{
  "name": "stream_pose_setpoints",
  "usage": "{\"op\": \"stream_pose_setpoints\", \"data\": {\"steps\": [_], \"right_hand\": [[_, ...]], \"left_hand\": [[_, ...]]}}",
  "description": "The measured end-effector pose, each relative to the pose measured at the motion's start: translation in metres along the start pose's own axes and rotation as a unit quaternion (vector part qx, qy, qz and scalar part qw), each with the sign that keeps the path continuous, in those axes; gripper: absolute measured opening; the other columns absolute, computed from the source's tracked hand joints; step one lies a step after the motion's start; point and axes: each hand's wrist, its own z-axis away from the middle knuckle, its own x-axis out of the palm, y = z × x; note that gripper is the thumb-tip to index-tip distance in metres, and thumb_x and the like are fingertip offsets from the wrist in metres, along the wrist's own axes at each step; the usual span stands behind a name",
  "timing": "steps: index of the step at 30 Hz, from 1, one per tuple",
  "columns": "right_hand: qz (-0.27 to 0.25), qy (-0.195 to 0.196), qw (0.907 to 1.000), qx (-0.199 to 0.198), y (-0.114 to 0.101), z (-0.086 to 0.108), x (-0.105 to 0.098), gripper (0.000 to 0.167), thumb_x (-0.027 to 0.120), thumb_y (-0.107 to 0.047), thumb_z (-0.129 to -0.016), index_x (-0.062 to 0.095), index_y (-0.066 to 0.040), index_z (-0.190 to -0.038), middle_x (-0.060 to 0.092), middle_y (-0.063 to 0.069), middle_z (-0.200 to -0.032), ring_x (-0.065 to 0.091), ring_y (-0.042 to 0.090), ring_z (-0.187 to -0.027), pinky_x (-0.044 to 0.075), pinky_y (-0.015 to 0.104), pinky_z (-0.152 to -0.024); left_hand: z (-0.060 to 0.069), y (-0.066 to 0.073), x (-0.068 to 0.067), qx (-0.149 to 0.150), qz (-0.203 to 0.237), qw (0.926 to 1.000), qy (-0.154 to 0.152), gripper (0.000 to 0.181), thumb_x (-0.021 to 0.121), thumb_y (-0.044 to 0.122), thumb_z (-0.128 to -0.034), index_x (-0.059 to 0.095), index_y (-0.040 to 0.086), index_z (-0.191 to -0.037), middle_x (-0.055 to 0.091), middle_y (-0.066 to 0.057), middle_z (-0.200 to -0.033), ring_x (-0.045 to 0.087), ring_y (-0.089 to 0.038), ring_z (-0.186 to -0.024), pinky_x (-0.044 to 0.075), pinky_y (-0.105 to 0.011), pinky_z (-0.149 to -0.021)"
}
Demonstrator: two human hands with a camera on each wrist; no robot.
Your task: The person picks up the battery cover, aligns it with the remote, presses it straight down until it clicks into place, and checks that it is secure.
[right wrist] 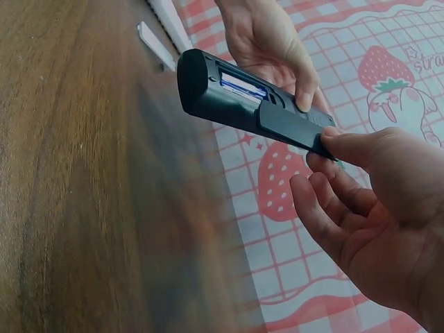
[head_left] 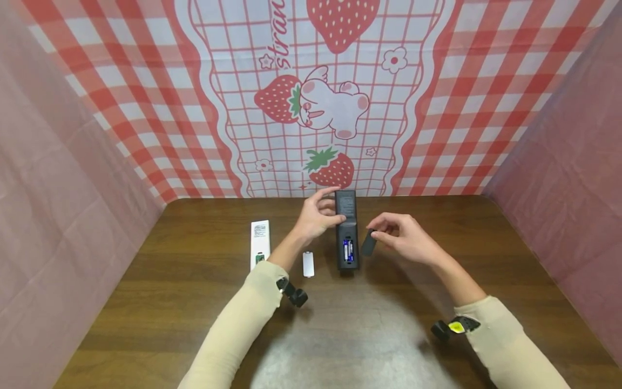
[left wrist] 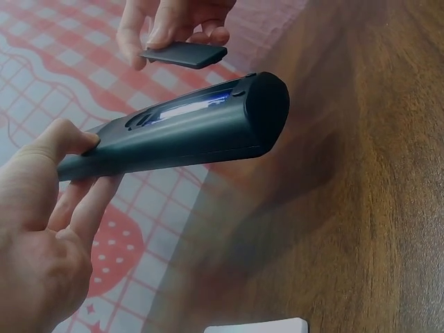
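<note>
A black remote control (head_left: pixel 346 227) is held back side up by my left hand (head_left: pixel 316 218), thumb on its back and fingers beneath. Its battery compartment is uncovered, and blue-and-silver batteries (head_left: pixel 348 250) lie inside. Between thumb and fingertips my right hand (head_left: pixel 407 236) pinches a black battery cover (head_left: pixel 369 243), just right of the remote. In the left wrist view the cover (left wrist: pixel 186 55) hovers above the compartment, apart from the remote (left wrist: pixel 187 132). The right wrist view shows the cover (right wrist: pixel 291 128) in front of the remote, hiding part of it.
A white remote (head_left: pixel 259 240) lies left on the wooden table (head_left: pixel 194 302), its compartment uncovered and partly hidden by my left forearm. Right of it lies a white battery cover (head_left: pixel 308 264). A strawberry-printed cloth (head_left: pixel 316 162) hangs behind the table; pink cloth (head_left: pixel 559 162) flanks it.
</note>
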Motion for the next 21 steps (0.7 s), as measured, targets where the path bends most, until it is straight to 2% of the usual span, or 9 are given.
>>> {"op": "stream_pose_setpoints", "data": {"steps": [6,13,21], "right_hand": [[-0.001,-0.01,0.9999,0.001,-0.0024,-0.0029,0.0023,0.015,0.077,-0.005,-0.105,0.078,0.001,-0.119,0.076,0.024,-0.095,0.069,0.021,-0.074,0.066,0.033,-0.063],[-0.007,-0.017,0.9998,-0.005,-0.0034,-0.0057,0.0058,0.014,0.078,-0.003,-0.104,0.079,0.0,-0.118,0.075,0.026,-0.094,0.07,0.023,-0.075,0.066,0.033,-0.063],[-0.008,-0.016,0.9998,-0.01,-0.0028,-0.0078,0.0103,0.013,0.077,-0.002,-0.104,0.08,0.0,-0.116,0.077,0.02,-0.093,0.072,0.023,-0.076,0.067,0.031,-0.064]], "left_hand": [[0.0005,0.0014,0.002,0.0,-0.006,1.0,0.0,0.085,0.079,-0.019,-0.0883,0.054,0.009,-0.165,0.072,-0.036,-0.142,0.073,-0.008,-0.088,0.066,-0.022,-0.072],[0.0017,0.0019,0.0035,0.006,-0.012,0.9999,-0.003,0.085,0.079,-0.019,-0.0882,0.054,0.009,-0.165,0.072,-0.036,-0.141,0.073,-0.007,-0.087,0.067,-0.023,-0.072],[0.0023,0.0031,0.0053,0.008,-0.01,0.9999,-0.007,0.085,0.078,-0.018,-0.0881,0.053,0.007,-0.165,0.072,-0.036,-0.141,0.073,-0.006,-0.085,0.065,-0.021,-0.07]]}}
